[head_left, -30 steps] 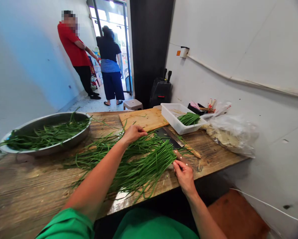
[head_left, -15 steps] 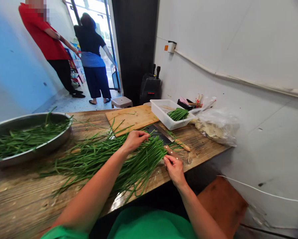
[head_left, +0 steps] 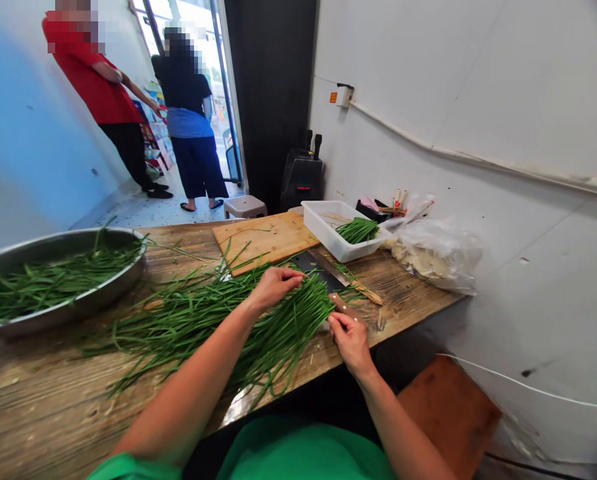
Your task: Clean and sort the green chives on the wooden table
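A wide heap of garlic chives [head_left: 193, 313] lies across the wooden table, with the even stem ends fanned toward the right. My left hand [head_left: 278, 288] is over the top of the heap near those ends, thumb and fingers pinched together; what is between them is too small to make out. At the lower right tips of the bunch, my right hand [head_left: 349, 337] pinches chive ends between thumb and fingers. Just beyond it lies a knife [head_left: 347, 308] with a riveted wooden handle, its blade pointing away toward the white tub. Thin bamboo skewers [head_left: 371, 293] rest beside the blade.
A large metal basin [head_left: 128, 273] of greens stands left. Behind the heap are a cutting board [head_left: 263, 240] and a white plastic tub [head_left: 346, 250] holding a chive bundle. A plastic bag [head_left: 433, 253] sits by the wall. Two people stand near the doorway, beyond a stool [head_left: 245, 207].
My left hand has shifted very slightly to the right over the chives; my right hand stays at the stem ends. The person in dark clothes by the door has drawn in an outstretched arm.
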The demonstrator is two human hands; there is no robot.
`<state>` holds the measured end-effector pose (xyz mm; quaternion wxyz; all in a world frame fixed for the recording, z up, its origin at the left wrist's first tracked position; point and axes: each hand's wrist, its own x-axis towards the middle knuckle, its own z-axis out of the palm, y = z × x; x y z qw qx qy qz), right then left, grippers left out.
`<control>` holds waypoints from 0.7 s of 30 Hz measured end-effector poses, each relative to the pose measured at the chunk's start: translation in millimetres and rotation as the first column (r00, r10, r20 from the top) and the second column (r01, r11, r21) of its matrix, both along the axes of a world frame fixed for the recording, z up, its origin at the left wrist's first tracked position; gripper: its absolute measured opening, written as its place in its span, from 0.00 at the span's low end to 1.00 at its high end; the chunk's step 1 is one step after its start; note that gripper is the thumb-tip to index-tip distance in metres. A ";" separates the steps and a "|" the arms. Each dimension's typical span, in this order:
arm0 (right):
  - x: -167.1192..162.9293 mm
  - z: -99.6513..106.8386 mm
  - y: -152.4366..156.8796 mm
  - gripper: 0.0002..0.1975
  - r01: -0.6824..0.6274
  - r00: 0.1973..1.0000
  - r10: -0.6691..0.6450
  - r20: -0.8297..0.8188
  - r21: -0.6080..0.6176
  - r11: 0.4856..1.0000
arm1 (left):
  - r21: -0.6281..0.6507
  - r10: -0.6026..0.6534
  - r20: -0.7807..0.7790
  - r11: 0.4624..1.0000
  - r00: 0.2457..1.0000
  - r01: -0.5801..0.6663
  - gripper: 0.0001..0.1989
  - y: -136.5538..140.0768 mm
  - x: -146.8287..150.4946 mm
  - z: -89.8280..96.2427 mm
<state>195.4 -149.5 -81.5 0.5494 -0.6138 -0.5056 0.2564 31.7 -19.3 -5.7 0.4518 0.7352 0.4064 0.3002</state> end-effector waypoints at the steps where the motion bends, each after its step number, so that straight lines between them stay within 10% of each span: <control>1: 0.1 -0.3 0.1 0.17 -0.001 1.000 0.001 0.000 0.000 1.000 | 0.003 -0.009 -0.002 1.000 1.000 0.009 0.20 0.1 -0.2 -0.3; 21: 0.1 -4.1 0.8 0.18 -0.004 0.999 0.003 -0.044 -0.016 1.000 | 0.004 0.001 0.017 1.000 1.000 -0.001 0.19 -1.3 -1.1 -3.2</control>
